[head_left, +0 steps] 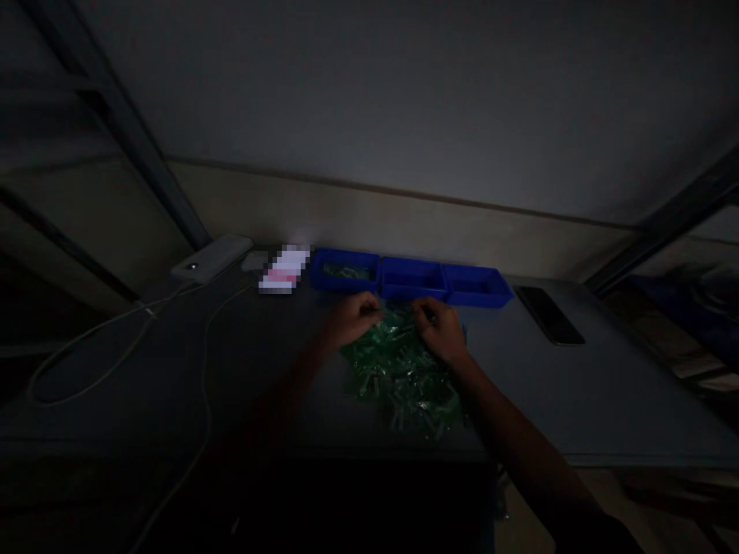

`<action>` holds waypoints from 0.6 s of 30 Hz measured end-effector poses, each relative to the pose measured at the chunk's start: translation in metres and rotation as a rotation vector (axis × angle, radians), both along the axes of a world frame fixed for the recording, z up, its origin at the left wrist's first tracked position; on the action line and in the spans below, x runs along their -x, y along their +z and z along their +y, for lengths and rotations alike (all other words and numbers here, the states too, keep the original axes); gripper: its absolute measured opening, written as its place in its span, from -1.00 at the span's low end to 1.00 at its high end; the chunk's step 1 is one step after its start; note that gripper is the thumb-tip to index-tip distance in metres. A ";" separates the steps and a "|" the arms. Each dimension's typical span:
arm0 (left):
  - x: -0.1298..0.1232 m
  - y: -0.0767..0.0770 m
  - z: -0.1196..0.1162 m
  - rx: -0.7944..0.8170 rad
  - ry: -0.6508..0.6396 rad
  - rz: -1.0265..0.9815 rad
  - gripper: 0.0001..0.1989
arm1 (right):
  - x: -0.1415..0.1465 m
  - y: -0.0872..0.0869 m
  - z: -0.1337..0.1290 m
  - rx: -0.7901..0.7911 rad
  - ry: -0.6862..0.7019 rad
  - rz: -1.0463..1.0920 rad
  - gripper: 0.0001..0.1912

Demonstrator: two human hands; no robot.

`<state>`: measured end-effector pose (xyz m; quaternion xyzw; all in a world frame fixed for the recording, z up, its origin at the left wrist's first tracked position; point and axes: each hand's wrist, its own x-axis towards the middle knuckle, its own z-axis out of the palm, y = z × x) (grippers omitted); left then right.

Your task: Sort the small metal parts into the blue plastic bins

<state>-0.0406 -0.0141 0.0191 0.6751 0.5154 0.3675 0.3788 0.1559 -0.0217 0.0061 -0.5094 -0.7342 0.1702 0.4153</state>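
Note:
In the dim head view, a pile of small shiny pieces (404, 369) lies on the table amid green, glossy plastic; single pieces look short and stick-like. My left hand (353, 317) is at the pile's upper left edge, fingers curled together in a pinch. Opposite it, my right hand (437, 327) bends over the upper right of the pile, thumb and fingers also drawn together. What either hand pinches is too dark and small to make out. Just beyond my hands stand a left blue bin (316, 278) with some small pieces inside, a middle blue bin (413, 292) and a right blue bin (478, 298).
A lit phone (284, 269), its screen blurred, leans left of the bins. Farther left lies a white device (212, 258) with a cable (92, 331) looping over the table (259, 369). A dark phone (551, 315) rests at the right. A wall (392, 215) rises behind.

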 end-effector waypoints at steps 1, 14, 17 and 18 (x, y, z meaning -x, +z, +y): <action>0.001 0.004 -0.001 0.012 0.023 -0.075 -0.90 | 0.002 0.000 -0.001 0.007 0.012 0.001 -0.74; -0.008 0.018 -0.014 0.244 -0.040 -0.623 -0.72 | 0.021 0.010 -0.014 0.361 0.164 0.499 -0.61; -0.008 0.017 -0.014 0.294 -0.061 -0.690 -0.61 | 0.022 0.009 -0.012 0.402 0.152 0.579 -0.59; -0.008 0.016 -0.014 0.311 -0.066 -0.707 -0.59 | 0.022 0.009 -0.011 0.401 0.139 0.594 -0.59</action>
